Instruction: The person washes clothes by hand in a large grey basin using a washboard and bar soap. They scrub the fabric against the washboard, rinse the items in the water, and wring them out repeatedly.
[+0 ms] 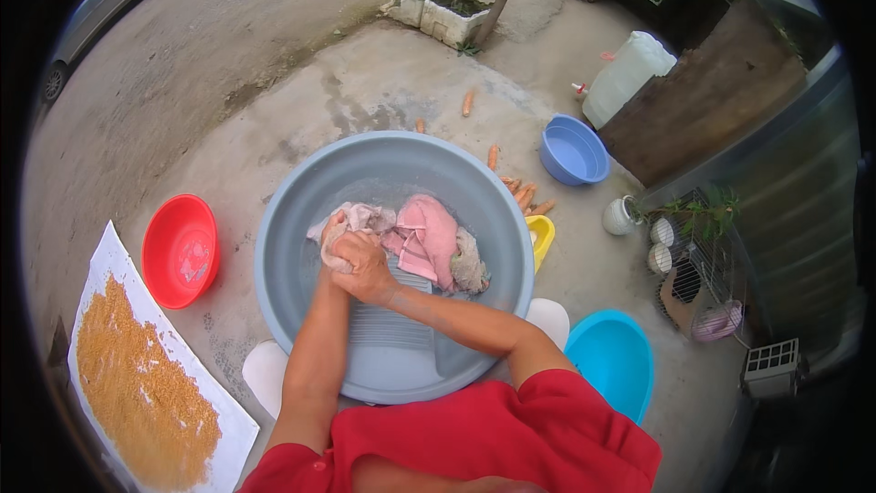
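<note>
A large grey plastic washtub (pixel 472 178) with a ribbed washboard (pixel 390 322) moulded into it stands before me. Both my hands meet left of its middle, gripping a wet, pale pinkish cloth (pixel 373 218). My right hand (pixel 366 267) lies over the bunched cloth, fingers curled round it. My left hand (pixel 333 224) is partly hidden behind the cloth and my right hand; its fingers close on the same cloth. Just right of them a pink towel (pixel 428 233) lies in shallow water, touching a greyish-beige cloth (pixel 469 263).
On the left are a red basin (pixel 179 219) and a white sheet (pixel 226 424) spread with yellow grain (pixel 137 383). To the right stand a blue basin (pixel 571 150), a yellow container (pixel 543 236) and a turquoise basin (pixel 616 363). Carrots (pixel 525 196) lie beyond the tub's right rim.
</note>
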### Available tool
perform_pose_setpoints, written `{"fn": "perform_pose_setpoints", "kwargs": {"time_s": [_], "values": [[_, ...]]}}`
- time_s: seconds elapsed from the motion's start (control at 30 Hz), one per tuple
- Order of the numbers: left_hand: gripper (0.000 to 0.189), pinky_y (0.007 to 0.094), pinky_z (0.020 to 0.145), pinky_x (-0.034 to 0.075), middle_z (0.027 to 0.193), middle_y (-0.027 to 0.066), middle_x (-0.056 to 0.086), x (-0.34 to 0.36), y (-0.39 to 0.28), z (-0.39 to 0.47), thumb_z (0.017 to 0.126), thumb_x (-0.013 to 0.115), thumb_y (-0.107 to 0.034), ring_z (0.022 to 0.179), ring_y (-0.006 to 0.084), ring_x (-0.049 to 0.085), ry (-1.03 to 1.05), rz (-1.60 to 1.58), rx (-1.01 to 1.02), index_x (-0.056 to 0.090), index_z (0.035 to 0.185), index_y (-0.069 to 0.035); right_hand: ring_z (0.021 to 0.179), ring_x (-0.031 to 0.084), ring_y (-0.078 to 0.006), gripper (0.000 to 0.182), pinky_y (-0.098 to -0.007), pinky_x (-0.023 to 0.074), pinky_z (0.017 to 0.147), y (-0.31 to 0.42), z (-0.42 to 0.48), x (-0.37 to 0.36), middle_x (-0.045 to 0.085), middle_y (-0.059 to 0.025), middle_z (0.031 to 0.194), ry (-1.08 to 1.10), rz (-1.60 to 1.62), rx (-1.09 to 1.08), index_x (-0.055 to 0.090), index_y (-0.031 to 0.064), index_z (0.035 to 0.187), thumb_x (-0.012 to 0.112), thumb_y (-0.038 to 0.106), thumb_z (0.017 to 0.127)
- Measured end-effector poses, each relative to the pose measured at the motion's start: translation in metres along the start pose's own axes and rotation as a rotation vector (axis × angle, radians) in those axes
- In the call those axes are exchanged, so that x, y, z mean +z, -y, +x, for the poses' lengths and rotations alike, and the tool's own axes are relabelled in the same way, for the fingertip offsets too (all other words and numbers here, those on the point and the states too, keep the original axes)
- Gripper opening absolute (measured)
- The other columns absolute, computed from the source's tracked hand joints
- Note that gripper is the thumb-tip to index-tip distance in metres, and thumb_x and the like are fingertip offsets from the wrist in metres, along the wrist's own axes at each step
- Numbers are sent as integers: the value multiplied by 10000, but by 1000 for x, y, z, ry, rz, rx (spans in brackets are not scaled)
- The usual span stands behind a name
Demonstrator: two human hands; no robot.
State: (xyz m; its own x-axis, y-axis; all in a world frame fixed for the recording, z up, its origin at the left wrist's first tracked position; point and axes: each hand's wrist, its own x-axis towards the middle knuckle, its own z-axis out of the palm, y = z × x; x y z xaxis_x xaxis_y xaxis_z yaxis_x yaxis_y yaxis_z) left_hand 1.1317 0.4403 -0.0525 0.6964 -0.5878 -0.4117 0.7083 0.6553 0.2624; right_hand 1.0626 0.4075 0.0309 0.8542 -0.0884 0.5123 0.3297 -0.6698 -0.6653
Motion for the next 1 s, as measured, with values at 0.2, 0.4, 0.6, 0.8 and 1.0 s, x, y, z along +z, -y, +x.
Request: {"fn": "perform_pose_setpoints", "kwargs": {"time_s": [0.2, 0.4, 0.6, 0.8, 1.0], "values": [[316, 407, 942, 456, 1181, 82, 565, 38, 14, -27, 939, 393, -271, 1097, 231, 551, -66, 49, -77, 537, 1147, -83, 815, 522, -369, 187, -448, 422, 724, -95, 44, -27, 546, -142, 832, -199, -228, 490, 535, 34, 790, 618, 167, 688], [390, 420, 952, 438, 1204, 101, 564, -44, -17, 26, 932, 373, -287, 1110, 247, 540, 811, -100, -172, 529, 1200, -49, 798, 536, -341, 163, -413, 435, 696, -16, 0, 9, 530, -125, 815, -90, 3, 69, 573, 59, 830, 619, 111, 682], [404, 424, 924, 454, 1210, 112, 558, 39, 0, -27, 923, 369, -300, 1107, 272, 546, -103, 15, -93, 523, 1205, -56, 790, 565, -394, 222, -483, 449, 670, -109, 47, -23, 576, -193, 816, -80, -270, 409, 522, 28, 810, 597, 230, 755], [627, 521, 1025, 312, 1424, 161, 297, 20, -17, -7, 915, 473, -471, 1300, 341, 308, -361, 282, -42, 300, 1378, -85, 871, 605, -383, 324, -464, 470, 756, -169, 54, -27, 631, -204, 959, 90, -406, 672, 573, 29, 932, 621, 322, 801], [761, 585, 1019, 284, 1499, 162, 85, -6, -25, 6, 888, 531, -474, 1363, 388, 134, -510, 205, -25, 116, 1459, -189, 954, 616, -336, 338, -446, 469, 791, -195, 37, 19, 633, -201, 1038, 522, -747, 725, 618, 61, 976, 643, 333, 777]]}}
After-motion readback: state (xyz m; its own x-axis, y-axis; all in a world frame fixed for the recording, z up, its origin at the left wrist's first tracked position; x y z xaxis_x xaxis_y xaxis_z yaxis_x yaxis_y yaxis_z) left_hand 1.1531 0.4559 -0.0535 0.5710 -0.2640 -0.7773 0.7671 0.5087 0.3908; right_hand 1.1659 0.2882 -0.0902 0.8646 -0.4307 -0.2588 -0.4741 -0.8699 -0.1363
